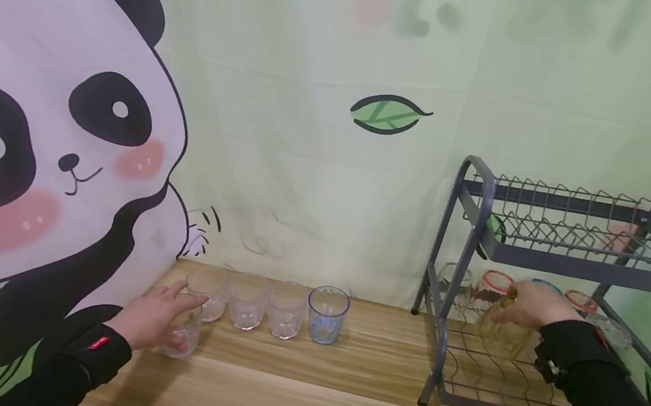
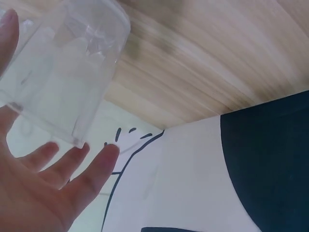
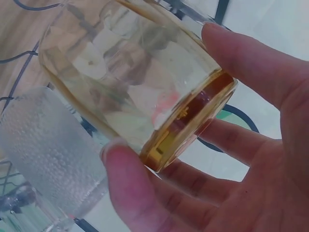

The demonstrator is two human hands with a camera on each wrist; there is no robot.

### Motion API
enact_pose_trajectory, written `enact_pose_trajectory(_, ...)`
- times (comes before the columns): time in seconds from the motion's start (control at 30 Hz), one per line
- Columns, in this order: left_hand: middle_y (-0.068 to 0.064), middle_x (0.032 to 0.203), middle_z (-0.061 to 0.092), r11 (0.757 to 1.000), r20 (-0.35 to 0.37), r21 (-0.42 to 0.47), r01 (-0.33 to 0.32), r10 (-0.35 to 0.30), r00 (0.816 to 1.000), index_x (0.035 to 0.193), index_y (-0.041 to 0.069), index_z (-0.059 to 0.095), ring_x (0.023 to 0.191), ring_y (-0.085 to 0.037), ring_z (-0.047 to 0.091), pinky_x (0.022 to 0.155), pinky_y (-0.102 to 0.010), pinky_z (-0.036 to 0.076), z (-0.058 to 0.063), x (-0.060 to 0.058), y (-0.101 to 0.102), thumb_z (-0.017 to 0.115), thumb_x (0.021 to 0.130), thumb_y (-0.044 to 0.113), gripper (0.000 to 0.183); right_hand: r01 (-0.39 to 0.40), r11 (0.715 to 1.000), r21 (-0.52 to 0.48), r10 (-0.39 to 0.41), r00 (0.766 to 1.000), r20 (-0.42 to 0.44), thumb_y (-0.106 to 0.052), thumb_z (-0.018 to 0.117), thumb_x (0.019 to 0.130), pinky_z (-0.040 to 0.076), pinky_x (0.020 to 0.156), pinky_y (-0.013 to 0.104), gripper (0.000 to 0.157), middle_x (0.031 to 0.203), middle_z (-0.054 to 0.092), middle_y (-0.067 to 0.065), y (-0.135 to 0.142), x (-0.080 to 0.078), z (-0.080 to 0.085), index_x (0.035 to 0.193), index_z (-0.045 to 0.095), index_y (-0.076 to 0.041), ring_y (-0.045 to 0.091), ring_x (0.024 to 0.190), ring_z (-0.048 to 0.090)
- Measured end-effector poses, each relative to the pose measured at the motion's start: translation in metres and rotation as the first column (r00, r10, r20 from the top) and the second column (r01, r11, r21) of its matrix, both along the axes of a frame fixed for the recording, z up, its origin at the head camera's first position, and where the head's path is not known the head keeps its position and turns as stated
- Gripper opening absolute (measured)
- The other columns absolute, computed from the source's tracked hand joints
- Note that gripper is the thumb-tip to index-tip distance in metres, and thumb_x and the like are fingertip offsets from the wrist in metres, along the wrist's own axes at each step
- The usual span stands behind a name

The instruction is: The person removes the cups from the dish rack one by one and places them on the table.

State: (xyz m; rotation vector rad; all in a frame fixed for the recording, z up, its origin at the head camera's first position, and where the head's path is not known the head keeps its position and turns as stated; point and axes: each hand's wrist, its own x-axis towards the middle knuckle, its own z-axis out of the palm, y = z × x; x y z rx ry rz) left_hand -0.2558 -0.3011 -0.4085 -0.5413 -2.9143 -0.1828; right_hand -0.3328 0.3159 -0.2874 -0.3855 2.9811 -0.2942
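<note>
Clear glass [image 1: 185,338], left end, upright on the wood-look surface [image 1: 241,392], a bit nearer the camera than the glass row. Left hand [image 1: 156,316], dark sleeve, is at this glass: fingers [image 2: 99,166] spread wide and loose around the rim end, no firm hold seen; head and left wrist views don't settle how much contact there is. Behind, pale green backdrop [image 1: 300,213] with a panda print [image 1: 54,129] at left and a leaf print [image 1: 386,114] near the middle.

Next, row on the surface, near the backdrop: three clear glasses [image 1: 247,302], then blue-tinted glass [image 1: 326,315] at the right end, all upright. Bare surface, then dark gray two-tier rack [image 1: 574,264], wire shelves. Lower tier, back, left to right: clear tumbler [image 1: 454,283], red-edged glass [image 1: 493,284], blue-edged glass [image 1: 547,285], another red-edged glass [image 1: 581,302].

Amber glass [image 1: 501,329] is at the lower tier, in front of those. Right hand [image 1: 535,306], dark sleeve, grips it: fingers [image 3: 128,186] curled round the thick base, opened only to the glass's width. Glass tilted, base toward the palm, mouth away from it. Can't tell if it touches the wires. Textured clear glass [image 3: 53,150] just beside it in right wrist view.
</note>
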Motion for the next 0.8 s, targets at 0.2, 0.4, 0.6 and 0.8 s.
enact_pose_trajectory(0.2,-0.033,0.145,0.035,0.999,-0.067,-0.036,0.038,-0.040,0.997,0.139,0.014,0.055,0.125,-0.056,0.040,0.093,-0.068,0.040,-0.008,0.001,-0.001,0.089,0.058,0.050,0.096,0.003,0.999,-0.045,-0.003,1.000,-0.002,-0.034,0.073,0.087,0.047,0.064,0.044,0.060,0.109,0.055,0.034,0.002,0.008,0.010,0.118,0.053,0.013,0.040,0.087,0.056)
enact_pose_trajectory(0.4,-0.029,0.151,0.031,1.000,-0.044,-0.010,-0.004,0.004,0.999,0.142,0.017,0.052,0.134,-0.053,0.031,0.097,-0.071,0.032,-0.005,0.002,0.004,0.076,0.068,0.066,0.092,0.056,0.995,-0.086,-0.056,0.998,0.014,-0.039,0.072,0.087,0.044,0.049,0.037,0.074,0.117,0.047,0.040,0.007,0.012,0.015,0.130,0.044,0.015,0.027,0.066,0.053)
enact_pose_trajectory(0.6,-0.026,0.151,0.032,1.000,-0.060,0.015,-0.018,0.018,0.998,0.142,0.016,0.054,0.136,-0.048,0.031,0.098,-0.070,0.032,0.001,0.003,0.011,0.063,0.076,0.074,0.088,0.082,0.986,-0.143,-0.076,0.996,0.047,-0.046,0.071,0.086,0.048,0.048,0.038,0.085,0.124,0.041,0.042,0.011,0.019,0.019,0.138,0.037,0.013,0.022,0.059,0.053)
enact_pose_trajectory(0.8,-0.026,0.152,0.032,0.997,-0.059,0.071,0.005,-0.001,0.998,0.142,0.016,0.053,0.136,-0.048,0.030,0.096,-0.072,0.032,0.001,0.004,0.022,0.063,0.077,0.073,0.088,0.102,0.979,-0.178,-0.092,0.994,0.064,-0.054,0.069,0.085,0.043,0.049,0.037,0.094,0.112,0.049,0.034,0.014,0.030,0.027,0.143,0.031,0.010,0.020,0.060,0.046)
